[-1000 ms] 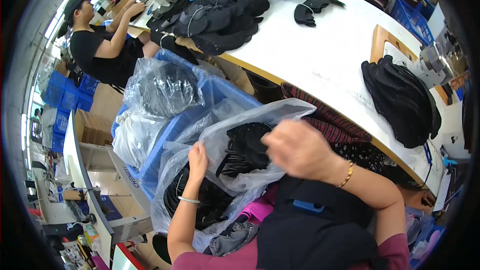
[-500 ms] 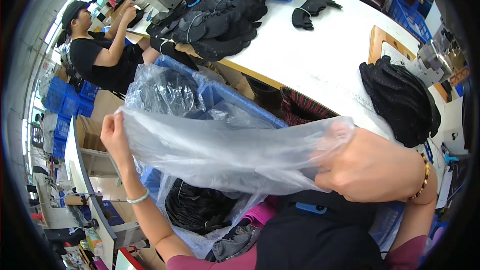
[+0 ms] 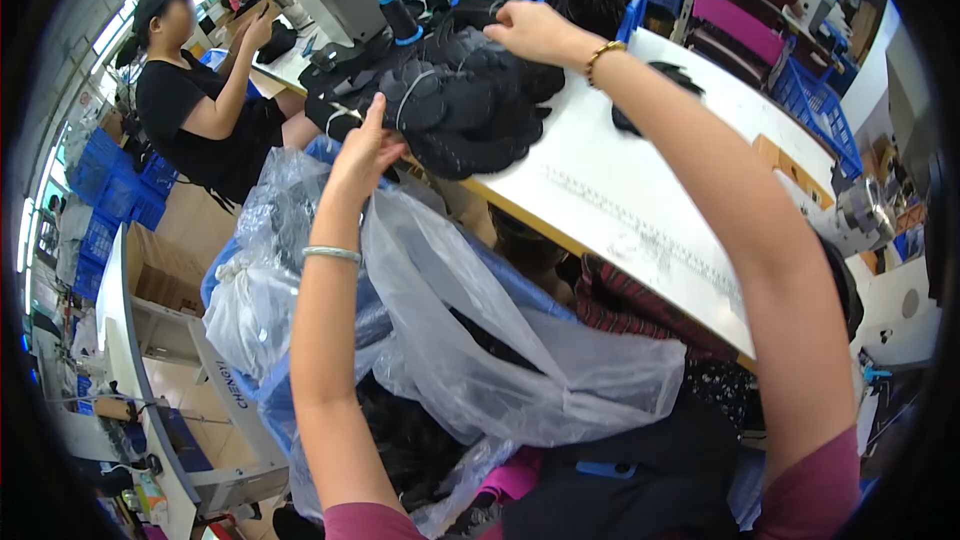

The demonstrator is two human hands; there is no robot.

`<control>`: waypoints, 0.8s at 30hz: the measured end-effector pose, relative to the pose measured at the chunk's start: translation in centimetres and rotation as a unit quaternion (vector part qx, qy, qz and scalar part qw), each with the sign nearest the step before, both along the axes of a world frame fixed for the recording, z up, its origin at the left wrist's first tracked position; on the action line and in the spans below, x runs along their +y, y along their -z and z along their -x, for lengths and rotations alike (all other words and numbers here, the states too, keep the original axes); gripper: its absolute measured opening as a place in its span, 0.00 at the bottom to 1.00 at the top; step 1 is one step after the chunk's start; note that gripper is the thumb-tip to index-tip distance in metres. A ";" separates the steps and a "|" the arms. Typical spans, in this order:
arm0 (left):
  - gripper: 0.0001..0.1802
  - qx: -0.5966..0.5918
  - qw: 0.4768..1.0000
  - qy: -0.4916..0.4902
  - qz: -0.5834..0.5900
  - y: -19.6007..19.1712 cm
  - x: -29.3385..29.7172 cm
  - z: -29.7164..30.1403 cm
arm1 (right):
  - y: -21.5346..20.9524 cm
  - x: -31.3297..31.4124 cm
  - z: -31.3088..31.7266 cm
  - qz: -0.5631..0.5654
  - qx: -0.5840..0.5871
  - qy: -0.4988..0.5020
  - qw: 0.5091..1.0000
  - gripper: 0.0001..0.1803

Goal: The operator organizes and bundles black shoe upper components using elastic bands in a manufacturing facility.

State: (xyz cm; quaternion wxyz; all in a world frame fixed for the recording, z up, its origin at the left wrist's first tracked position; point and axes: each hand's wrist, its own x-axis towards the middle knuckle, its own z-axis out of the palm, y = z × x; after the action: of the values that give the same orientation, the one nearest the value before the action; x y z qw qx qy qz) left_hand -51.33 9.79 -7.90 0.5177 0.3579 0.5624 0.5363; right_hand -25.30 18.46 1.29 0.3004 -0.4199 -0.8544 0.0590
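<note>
A heap of bundled black fabric pieces (image 3: 470,105), tied with pale bands, lies at the table's left end. At its far edge my right hand (image 3: 540,35) has its fingers closed; what is between them is too small to make out. My left hand (image 3: 365,155) is beside the heap's near left side, fingers apart and seemingly holding nothing. Below my arms a clear plastic bag (image 3: 480,340) is draped over a blue bin (image 3: 450,235). More black pieces (image 3: 405,430) show underneath the plastic.
The white table (image 3: 600,200) carries thread spools (image 3: 400,20), a small black bundle (image 3: 655,90) partly behind my forearm and a sewing machine (image 3: 865,210) at right. A co-worker (image 3: 205,90) in black sits at left. Crumpled plastic (image 3: 250,310) covers the bin's left side.
Both hands have let go of the plastic bag, which now lies over the bin. They have moved forward to the heap of black pieces. My view has shifted slightly.
</note>
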 end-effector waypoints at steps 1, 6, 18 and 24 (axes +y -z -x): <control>0.34 -0.091 0.996 0.020 -0.010 0.8 1.1 -0.7 | 0.9 1.7 0.7 0.012 -0.029 0.023 0.999 0.28; 0.28 -0.168 0.984 -0.029 0.051 1.4 1.5 -2.0 | 3.7 5.5 3.0 0.105 -0.147 0.110 0.977 0.38; 0.24 -0.194 0.981 -0.007 0.017 -1.4 -5.9 -5.1 | -0.1 2.9 2.5 0.259 -0.248 0.052 0.932 0.58; 0.26 -0.242 0.970 0.006 -0.034 0.3 -7.8 -6.3 | 3.3 0.6 2.6 0.341 0.005 0.023 0.940 0.74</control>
State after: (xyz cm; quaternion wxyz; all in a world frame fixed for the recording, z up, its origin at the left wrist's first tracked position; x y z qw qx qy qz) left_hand -45.03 1.96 -8.23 0.6293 0.2381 0.3995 0.6226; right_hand -27.91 19.10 -1.98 0.1445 -0.5163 -0.7716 0.3423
